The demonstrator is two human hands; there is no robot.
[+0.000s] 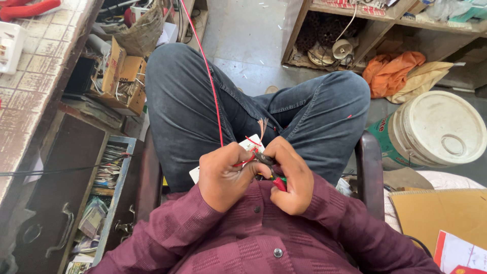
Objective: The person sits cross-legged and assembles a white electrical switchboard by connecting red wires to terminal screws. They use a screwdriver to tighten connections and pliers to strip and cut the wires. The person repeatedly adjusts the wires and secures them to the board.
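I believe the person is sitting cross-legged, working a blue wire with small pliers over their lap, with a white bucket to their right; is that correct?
Not quite: the wire is red, not blue, as the head view shows. The rest holds: the person sits cross-legged, the left hand pinches the wire while the right hand holds small pliers with red and green handles over the lap, and a white bucket lies to their right.

Soft daylight is falling evenly from above, leaving the concrete floor (243,45) and the white bucket lid (441,129) looking pale and slightly washed out. Shadows are staying faint and soft-edged, deepest inside the open drawer (101,203). Wide-angle distortion is bending the counter (45,66) edge, and the focus is holding sharp throughout.
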